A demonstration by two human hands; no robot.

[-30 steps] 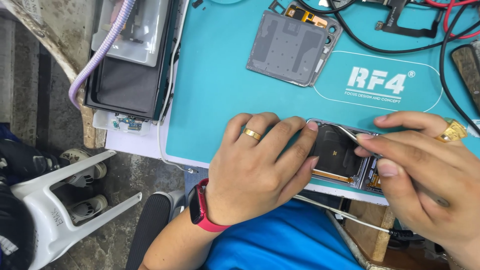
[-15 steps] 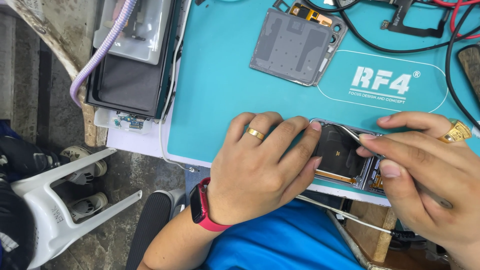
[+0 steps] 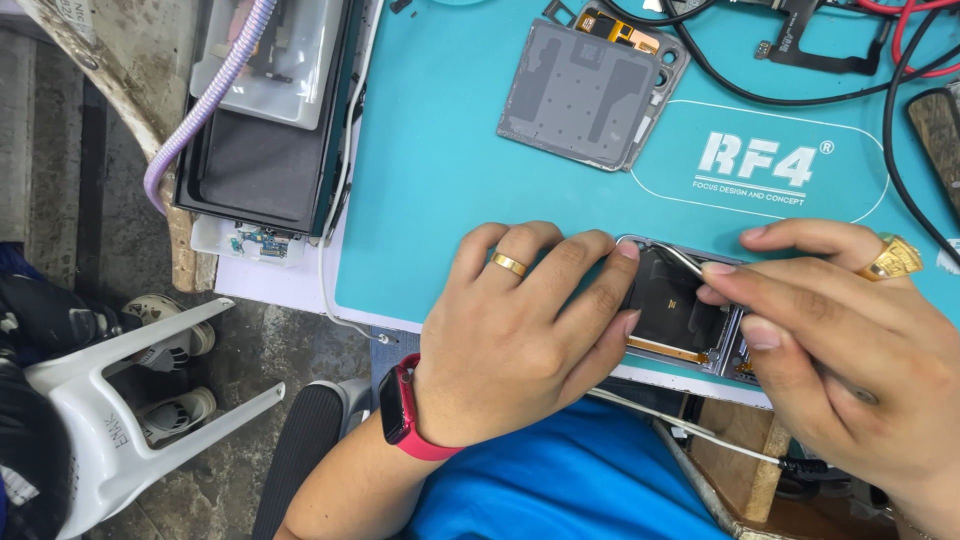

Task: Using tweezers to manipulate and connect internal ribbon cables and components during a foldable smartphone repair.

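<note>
My left hand (image 3: 520, 330), with a gold ring and a red wrist band, presses flat on an opened phone body (image 3: 680, 310) at the near edge of the teal work mat (image 3: 440, 160). Its fingertips rest on the phone's metal frame. My right hand (image 3: 850, 360), also ringed, pinches thin metal tweezers (image 3: 678, 258) whose tips touch the top of the phone's dark inner plate. Most of the phone's left half is hidden under my left hand.
A detached grey phone back panel (image 3: 590, 95) lies farther up the mat. Black and red cables (image 3: 800, 60) run along the far right. A stack of dark trays (image 3: 265, 140) and a lilac hose (image 3: 205, 110) sit left. A white plastic chair (image 3: 110, 400) stands below.
The view has shifted slightly; my hands stay on the phone. The tweezer tips have crept a little along the phone's top edge.
</note>
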